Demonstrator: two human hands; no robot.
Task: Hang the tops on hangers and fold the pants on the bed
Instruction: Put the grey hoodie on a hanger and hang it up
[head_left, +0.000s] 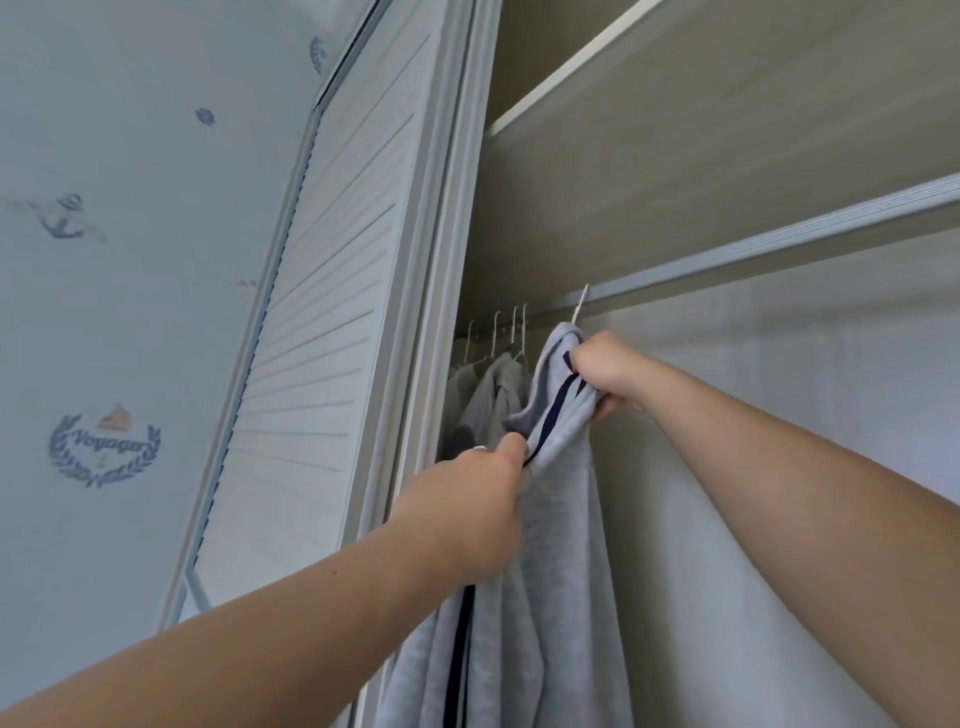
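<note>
Reaching up into the open wardrobe, both hands are on a light grey top with dark stripes (563, 467) that hangs from a thin white hanger (581, 304). The hook of this hanger seems to sit on the metal rail (779, 244), near the left end of it. The right hand (613, 371) is closed on the cloth at the top of the garment, just under the hook. The left hand (485, 499) is lower and is also closed, pinching the striped edge of the same top; it wears a ring. The rest of the cloth falls down between the two forearms and leaves the picture at the bottom edge.

At the far left end of the rail, against the sliding door (322, 312), several more white hangers (506, 332) hang close together. Some of them carry grey clothes (498, 384), and at least one looks bare, but I cannot count them well.

In my judgement the hanging part of the task is well advanced: some tops appear to be on the rail already, and this one only needs to be straightened on its hanger. The bed and the pants are not visible, so I cannot say if the folding is done.
</note>
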